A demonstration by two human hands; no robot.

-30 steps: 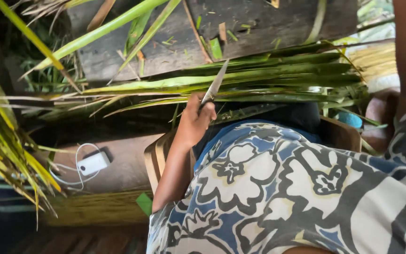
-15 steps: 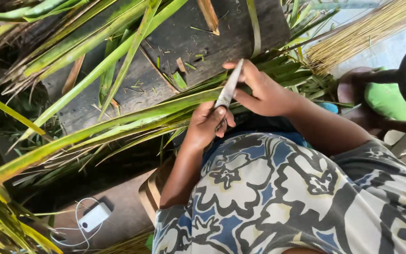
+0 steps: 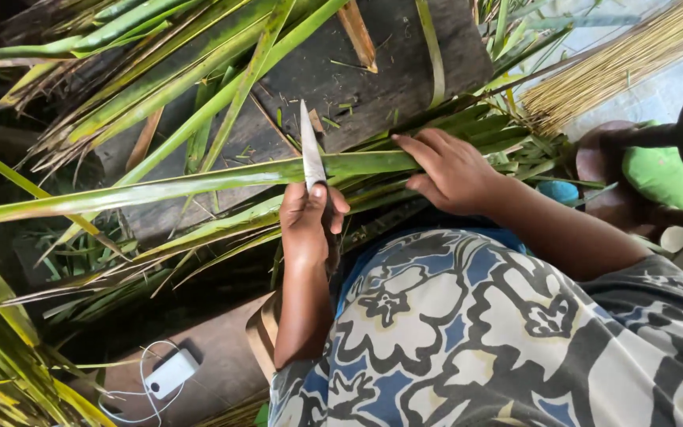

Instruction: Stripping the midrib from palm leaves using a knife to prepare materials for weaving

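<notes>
Palm leaf [image 3: 199, 183] lies flat across the dark wooden plank [image 3: 373, 71], long axis running left to right, its base end under the right hand [image 3: 454, 168].

Left hand [image 3: 307, 221]: fingers wrapped tight around the handle of a knife [image 3: 310, 146], thumb up near the blade root. Blade points up and away from the body, tip above the leaf, lower part of the blade meeting the leaf's near edge.

Right hand: fingers spread fairly wide and pressed flat on the leaf bundle, pinning it down. Not gripping anything closed.

Step, as I read it: the cut or strip along the leaf is being set up, blade placed, leaf held. Next move calls for a steady pin from the right hand and a controlled stroke along the leaf, away from those fingers.

Edges and room:
- Blade and right fingertips are near each other on the same leaf, the tightest spot.
- More green leaves [image 3: 160, 71] are piled over the plank's upper left, crowding that side.
- Bundle of thin tan sticks [image 3: 618, 63] sits upper right, well apart from the knife.
- White charger with cable [image 3: 169, 373] lies low on the left, well apart from both hands.
- Open plank surface shows above the knife tip.
</notes>
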